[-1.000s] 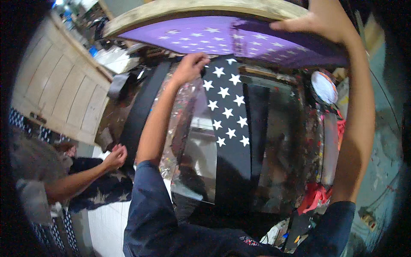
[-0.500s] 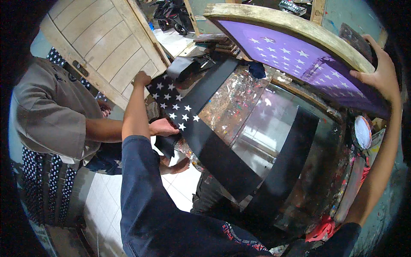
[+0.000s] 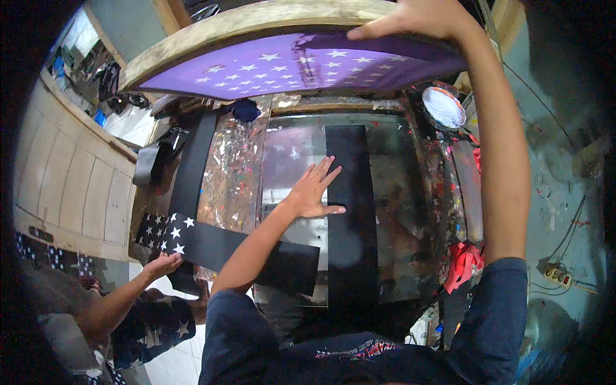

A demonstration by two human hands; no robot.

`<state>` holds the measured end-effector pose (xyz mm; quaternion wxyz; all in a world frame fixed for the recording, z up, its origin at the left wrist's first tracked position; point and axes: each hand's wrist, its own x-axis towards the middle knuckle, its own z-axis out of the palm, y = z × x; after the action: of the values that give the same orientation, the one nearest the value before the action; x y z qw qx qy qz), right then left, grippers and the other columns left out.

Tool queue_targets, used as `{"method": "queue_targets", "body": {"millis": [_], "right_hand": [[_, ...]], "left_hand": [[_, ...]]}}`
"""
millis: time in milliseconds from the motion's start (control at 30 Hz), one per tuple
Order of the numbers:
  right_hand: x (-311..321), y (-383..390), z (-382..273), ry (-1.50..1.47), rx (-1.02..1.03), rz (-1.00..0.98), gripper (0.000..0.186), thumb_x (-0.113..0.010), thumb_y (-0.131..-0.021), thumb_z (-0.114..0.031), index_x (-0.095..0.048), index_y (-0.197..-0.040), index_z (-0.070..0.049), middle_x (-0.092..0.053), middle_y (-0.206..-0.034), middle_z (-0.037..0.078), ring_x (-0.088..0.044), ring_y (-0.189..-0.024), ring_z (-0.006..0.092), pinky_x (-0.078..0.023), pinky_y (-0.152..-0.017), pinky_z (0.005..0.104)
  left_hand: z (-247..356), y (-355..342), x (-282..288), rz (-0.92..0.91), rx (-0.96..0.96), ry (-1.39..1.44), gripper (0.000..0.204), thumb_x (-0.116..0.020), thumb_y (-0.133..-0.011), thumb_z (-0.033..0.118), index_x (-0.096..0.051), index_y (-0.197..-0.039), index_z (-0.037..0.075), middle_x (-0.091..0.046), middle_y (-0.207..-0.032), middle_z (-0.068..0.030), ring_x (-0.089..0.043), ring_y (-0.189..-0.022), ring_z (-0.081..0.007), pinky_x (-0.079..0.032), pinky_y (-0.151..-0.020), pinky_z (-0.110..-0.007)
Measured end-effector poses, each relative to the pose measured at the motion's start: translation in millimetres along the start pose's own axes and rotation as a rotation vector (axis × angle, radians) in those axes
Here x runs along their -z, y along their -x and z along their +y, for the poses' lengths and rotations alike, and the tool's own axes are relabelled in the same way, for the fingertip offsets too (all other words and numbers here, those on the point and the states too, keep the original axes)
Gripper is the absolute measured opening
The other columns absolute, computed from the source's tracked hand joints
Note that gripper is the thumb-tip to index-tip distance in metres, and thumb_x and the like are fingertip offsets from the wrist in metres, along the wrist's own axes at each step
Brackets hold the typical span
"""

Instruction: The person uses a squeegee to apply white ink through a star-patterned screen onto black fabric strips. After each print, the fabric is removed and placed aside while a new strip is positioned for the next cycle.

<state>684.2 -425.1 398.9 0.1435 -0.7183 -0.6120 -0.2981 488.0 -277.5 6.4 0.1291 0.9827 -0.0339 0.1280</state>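
Now that it has quit the starred strip (image 3: pixel 218 247), the left hand (image 3: pixel 313 194) meets a plain strip (image 3: pixel 351 256)

A co-worker's hand (image 3: pixel 163 264) touches the starred end. Left fingers spread, gripping nothing, on the plain strip across the worktop (image 3: pixel 231 173). Beyond, the right hand (image 3: pixel 423 18) clasps a raised wooden frame (image 3: pixel 256 24), most fingers hidden. Farther, a tub (image 3: pixel 453 96) holds something white.

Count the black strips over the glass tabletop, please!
2: a plain strip at the left hand, and a starry strip reaching in from the left. The left forearm may hide more.
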Motion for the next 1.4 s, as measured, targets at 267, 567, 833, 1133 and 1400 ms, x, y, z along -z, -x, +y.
{"method": "queue_targets", "body": {"millis": [267,567,833,1133,1400], "right_hand": [[-4,-7,12,0.052,0.016,-0.011,0.123,-0.08,-0.049,-0.081,-0.06,-0.132,0.007,-0.065,-0.128,0.03,-0.065,-0.115,0.042,-0.052,-0.1,0.0449],[-18,-19,25,0.015,0.066,0.064,0.117,-0.084,-0.047,-0.077,-0.065,-0.127,0.007,-0.066,-0.126,0.03,-0.068,-0.112,0.0404,-0.052,-0.103,0.0416],[-17,-15,19,0.109,0.043,0.069,0.124,-0.082,-0.049,-0.08,-0.06,-0.131,0.011,-0.063,-0.131,0.031,-0.064,-0.118,0.0412,-0.05,-0.106,0.0426],[-20,56,-25,0.028,0.035,0.035,0.099,-0.084,-0.055,-0.065,-0.062,-0.127,-0.001,-0.07,-0.114,0.021,-0.069,-0.103,0.0373,-0.054,-0.093,0.0443],[-101,264,-149,-0.034,0.004,0.011,0.078,-0.081,-0.068,-0.055,-0.061,-0.125,-0.006,-0.061,-0.093,0.011,-0.063,-0.084,0.0291,-0.051,-0.079,0.0456]], "left_hand": [[-2,2,-5,-0.075,0.033,0.036,0.117,-0.073,-0.076,0.072,-0.028,-0.16,0.005,-0.022,-0.166,-0.0224,-0.02,-0.155,-0.0369,-0.014,-0.126,-0.054],[-4,-1,-7,-0.067,0.02,0.002,0.116,-0.075,-0.075,0.07,-0.028,-0.16,0.005,-0.022,-0.166,-0.0225,-0.02,-0.155,-0.0369,-0.015,-0.126,-0.053],[-8,1,-13,-0.02,0.001,-0.018,0.118,-0.069,-0.075,0.078,-0.029,-0.16,0.007,-0.021,-0.167,-0.0207,-0.021,-0.155,-0.0338,-0.016,-0.127,-0.051],[72,22,66,0.545,-0.102,-0.026,0.104,-0.08,-0.075,0.058,-0.038,-0.156,0.007,-0.025,-0.165,-0.0245,-0.024,-0.152,-0.045,-0.018,-0.123,-0.058],[116,122,127,0.364,0.304,-0.148,0.082,-0.083,-0.076,0.044,-0.056,-0.139,-0.001,-0.06,-0.09,-0.0116,-0.056,-0.087,-0.0302,-0.044,-0.086,-0.044]]}}
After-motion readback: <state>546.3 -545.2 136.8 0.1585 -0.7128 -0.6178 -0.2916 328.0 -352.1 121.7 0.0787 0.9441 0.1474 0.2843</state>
